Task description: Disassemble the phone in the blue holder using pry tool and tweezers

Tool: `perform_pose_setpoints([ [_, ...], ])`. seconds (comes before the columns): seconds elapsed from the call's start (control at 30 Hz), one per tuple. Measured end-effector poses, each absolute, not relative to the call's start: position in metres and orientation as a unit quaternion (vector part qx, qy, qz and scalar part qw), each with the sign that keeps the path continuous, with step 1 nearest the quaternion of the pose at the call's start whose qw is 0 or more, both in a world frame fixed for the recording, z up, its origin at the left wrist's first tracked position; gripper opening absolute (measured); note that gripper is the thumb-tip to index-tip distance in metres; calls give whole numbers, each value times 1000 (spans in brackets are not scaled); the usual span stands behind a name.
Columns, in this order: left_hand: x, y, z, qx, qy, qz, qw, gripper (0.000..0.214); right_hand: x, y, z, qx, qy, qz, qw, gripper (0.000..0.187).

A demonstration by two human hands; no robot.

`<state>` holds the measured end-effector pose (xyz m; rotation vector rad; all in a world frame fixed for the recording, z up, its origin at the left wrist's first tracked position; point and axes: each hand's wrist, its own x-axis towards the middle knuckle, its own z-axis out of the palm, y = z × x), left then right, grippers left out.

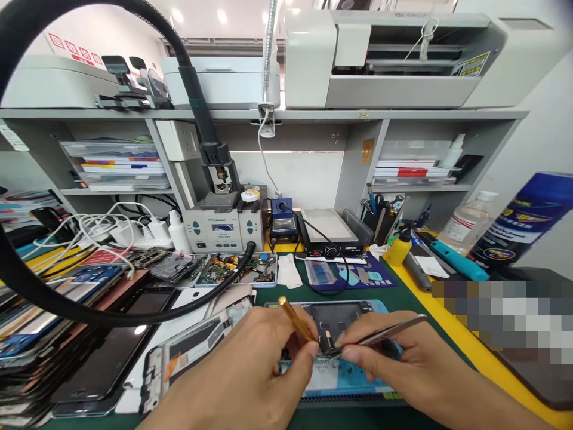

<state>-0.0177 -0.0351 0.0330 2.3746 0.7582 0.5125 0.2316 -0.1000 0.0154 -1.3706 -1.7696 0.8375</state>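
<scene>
A phone point(344, 319) with its inside exposed lies on a blue work pad point(358, 382) in front of me. My left hand point(264, 352) is closed around a gold-coloured screwdriver point(296, 318), its tip end down by the phone and hidden behind my fingers. Metal tweezers point(394, 329) sit pinched in my right hand point(394, 352), slanting up to the right, with their points low over the phone's lower part. Whether the tweezers grip a part is too small to tell. Both hands are close together over the phone.
Stacked phones point(102, 352) and a phone frame point(192, 346) lie at left. Behind stand a parts tray point(264, 272), a hot air station point(221, 230) and a heating plate point(331, 233). A black hose point(183, 313) loops across the left. A yellow bottle point(398, 248) stands right.
</scene>
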Motion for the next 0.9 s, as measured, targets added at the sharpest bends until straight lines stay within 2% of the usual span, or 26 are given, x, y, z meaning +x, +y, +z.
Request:
perform_pose_setpoints([
  [0.23, -16, -34, 33, 898, 274, 195, 285, 19, 232, -101, 18, -533, -667, 324, 408, 18],
  [0.47, -18, -35, 32, 900, 272, 196, 279, 19, 233, -99, 20, -537, -700, 301, 362, 22],
  [0.9, -15, -34, 34, 909, 265, 199, 254, 19, 230, -99, 17, -522, -706, 305, 369, 22],
])
